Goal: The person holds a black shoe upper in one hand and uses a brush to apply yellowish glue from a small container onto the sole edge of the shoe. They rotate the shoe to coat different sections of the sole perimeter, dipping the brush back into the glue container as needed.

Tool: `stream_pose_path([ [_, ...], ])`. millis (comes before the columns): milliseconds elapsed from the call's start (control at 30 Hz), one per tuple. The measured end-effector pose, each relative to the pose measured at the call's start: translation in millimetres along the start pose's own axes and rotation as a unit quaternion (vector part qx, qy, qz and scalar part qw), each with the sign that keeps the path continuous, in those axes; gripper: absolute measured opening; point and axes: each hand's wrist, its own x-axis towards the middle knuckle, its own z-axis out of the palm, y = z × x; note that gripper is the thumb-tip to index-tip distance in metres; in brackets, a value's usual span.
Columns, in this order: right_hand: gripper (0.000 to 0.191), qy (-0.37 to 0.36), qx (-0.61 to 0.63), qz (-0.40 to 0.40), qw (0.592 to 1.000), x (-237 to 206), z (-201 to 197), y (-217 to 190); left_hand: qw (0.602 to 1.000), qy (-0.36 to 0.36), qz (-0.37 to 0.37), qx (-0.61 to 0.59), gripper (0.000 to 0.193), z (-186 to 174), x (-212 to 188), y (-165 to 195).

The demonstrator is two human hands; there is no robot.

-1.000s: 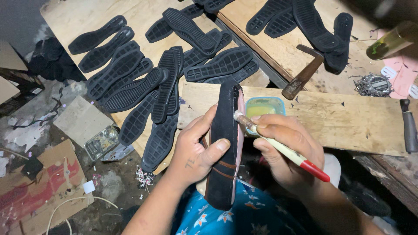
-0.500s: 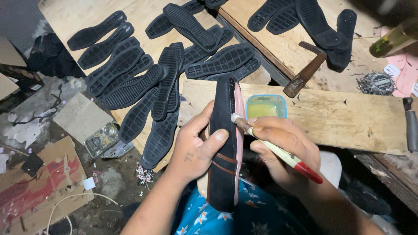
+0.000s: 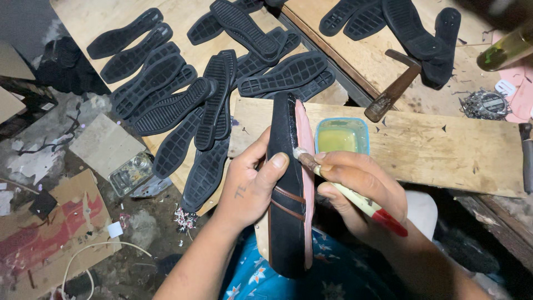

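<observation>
One black shoe (image 3: 286, 183) in our left hand (image 3: 250, 186), fingers wrapped round it; our right hand (image 3: 355, 189) pinches one brush (image 3: 347, 191) beside one glue tub (image 3: 342, 136).

Left hand (image 3: 250, 186): wrapped round something narrow held on edge, thumb pressed flat on the near face, fingers tucked behind.
Left forearm: stretched up from the near left, bare.
Right hand (image 3: 361, 194): curled in a pen-style pinch, fingertips pointed left.
Right forearm: angled in from the near right.
</observation>
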Motion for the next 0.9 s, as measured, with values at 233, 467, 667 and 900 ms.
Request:
stream_pose_path([
  [233, 0.032, -0.019, -0.002, -0.008, 1.000, -0.9, -1.3, 0.0, 0.999, 0.008, -0.021, -0.030, 0.063, -0.6, -0.3, -3.4],
  [467, 0.034, -0.041, 0.009, -0.014, 0.999, -0.3, -2.3, 0.5, 0.997, 0.028, -0.050, -0.046, 0.058, -0.9, 1.7, -9.2],
  [667, 0.039, -0.069, 0.018, -0.007, 0.997, 0.6, -5.3, -1.1, 0.995, 0.050, -0.084, -0.037, 0.055, -1.7, 3.2, -11.9],
  [900, 0.040, -0.097, 0.022, -0.003, 0.995, -0.7, -9.5, -0.7, 0.994, 0.055, -0.088, -0.030, 0.052, -4.3, 3.9, -14.4],
])
